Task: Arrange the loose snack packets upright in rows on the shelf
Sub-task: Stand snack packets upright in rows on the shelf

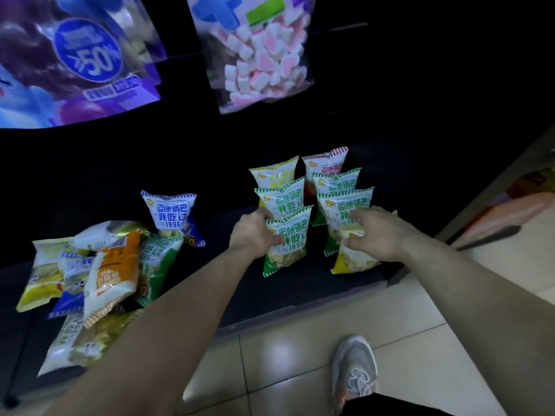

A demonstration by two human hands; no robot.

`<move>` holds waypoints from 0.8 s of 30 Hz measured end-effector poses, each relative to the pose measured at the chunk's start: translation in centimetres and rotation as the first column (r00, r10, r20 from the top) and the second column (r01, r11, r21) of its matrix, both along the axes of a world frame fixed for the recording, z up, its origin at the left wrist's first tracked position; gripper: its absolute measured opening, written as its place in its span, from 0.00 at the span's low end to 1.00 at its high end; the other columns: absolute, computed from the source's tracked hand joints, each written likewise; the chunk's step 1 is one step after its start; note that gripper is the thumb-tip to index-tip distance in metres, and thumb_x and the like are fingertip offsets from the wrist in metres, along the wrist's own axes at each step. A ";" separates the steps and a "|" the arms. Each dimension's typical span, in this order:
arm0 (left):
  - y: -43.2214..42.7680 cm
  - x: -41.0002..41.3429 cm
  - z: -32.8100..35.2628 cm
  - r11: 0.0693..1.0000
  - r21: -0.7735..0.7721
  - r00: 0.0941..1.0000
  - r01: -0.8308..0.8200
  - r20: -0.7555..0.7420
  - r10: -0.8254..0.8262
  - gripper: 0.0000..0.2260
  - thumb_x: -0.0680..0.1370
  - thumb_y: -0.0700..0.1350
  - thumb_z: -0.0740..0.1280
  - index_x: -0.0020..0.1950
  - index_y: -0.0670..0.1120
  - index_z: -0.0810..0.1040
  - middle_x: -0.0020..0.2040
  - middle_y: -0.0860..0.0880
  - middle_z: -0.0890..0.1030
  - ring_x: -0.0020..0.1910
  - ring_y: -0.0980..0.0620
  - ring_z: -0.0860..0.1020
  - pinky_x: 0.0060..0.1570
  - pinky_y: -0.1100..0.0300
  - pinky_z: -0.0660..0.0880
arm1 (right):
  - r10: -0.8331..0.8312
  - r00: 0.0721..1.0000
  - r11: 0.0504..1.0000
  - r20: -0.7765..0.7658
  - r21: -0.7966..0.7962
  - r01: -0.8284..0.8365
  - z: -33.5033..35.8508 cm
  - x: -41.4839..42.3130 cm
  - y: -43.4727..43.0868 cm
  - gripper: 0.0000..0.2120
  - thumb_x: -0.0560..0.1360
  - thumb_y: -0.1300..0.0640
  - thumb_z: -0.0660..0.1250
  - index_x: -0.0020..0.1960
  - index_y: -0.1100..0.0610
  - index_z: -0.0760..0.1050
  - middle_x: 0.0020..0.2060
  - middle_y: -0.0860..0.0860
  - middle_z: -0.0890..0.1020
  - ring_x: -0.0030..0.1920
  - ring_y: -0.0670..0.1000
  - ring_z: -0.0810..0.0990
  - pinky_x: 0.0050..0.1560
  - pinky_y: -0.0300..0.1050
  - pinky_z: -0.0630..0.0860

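On the dark low shelf (228, 298) two rows of snack packets stand upright at the right. My left hand (255, 234) grips the left edge of the front green packet (289, 244) of the left row. My right hand (375, 232) holds the top of a yellow packet (354, 259) at the front of the right row. Behind them stand more green packets (345, 208), a yellow one (271, 174) and a red one (326, 163). A blue packet (169, 214) stands alone left of the rows. A loose pile of packets (99, 274) lies flat at the far left.
Large hanging bags, a purple one (75, 61) and a marshmallow bag (258, 55), hang above the shelf. The tiled floor (420, 340) lies in front, with my shoe (354, 370) on it. Another display (516, 202) stands at the right.
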State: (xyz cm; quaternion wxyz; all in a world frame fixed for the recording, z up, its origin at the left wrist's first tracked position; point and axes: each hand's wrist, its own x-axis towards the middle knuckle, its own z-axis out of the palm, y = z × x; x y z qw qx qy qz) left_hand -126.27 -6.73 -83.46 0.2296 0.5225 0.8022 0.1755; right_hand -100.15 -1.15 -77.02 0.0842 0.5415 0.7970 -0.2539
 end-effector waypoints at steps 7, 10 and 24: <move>3.0 0.9 -3.1 0.998 -0.027 0.995 -0.063 0.074 0.065 0.27 0.68 0.55 0.78 0.64 0.55 0.73 0.51 0.50 0.77 0.37 0.56 0.74 0.28 0.61 0.71 | 0.004 1.000 0.999 -0.003 -0.035 -0.004 -0.7 -0.3 0.0 0.35 0.75 0.41 0.68 0.77 0.50 0.60 0.73 0.53 0.64 0.69 0.55 0.68 0.64 0.52 0.71; 3.7 1.3 -3.4 0.998 -0.023 0.997 -0.056 0.059 0.057 0.27 0.71 0.53 0.77 0.67 0.55 0.72 0.61 0.47 0.75 0.46 0.51 0.74 0.38 0.58 0.74 | 0.014 1.000 0.999 -0.003 -0.041 -0.014 -0.7 -0.8 0.0 0.35 0.75 0.41 0.67 0.77 0.49 0.59 0.74 0.53 0.63 0.70 0.55 0.67 0.64 0.51 0.71; 2.9 1.2 -0.7 0.997 -0.060 0.993 -0.047 0.105 0.054 0.47 0.68 0.53 0.78 0.78 0.49 0.54 0.72 0.45 0.63 0.68 0.43 0.68 0.55 0.54 0.71 | 0.068 0.995 0.998 0.068 -0.008 -0.067 1.5 -3.2 -1.6 0.31 0.76 0.42 0.67 0.75 0.50 0.62 0.71 0.54 0.64 0.66 0.57 0.70 0.60 0.52 0.73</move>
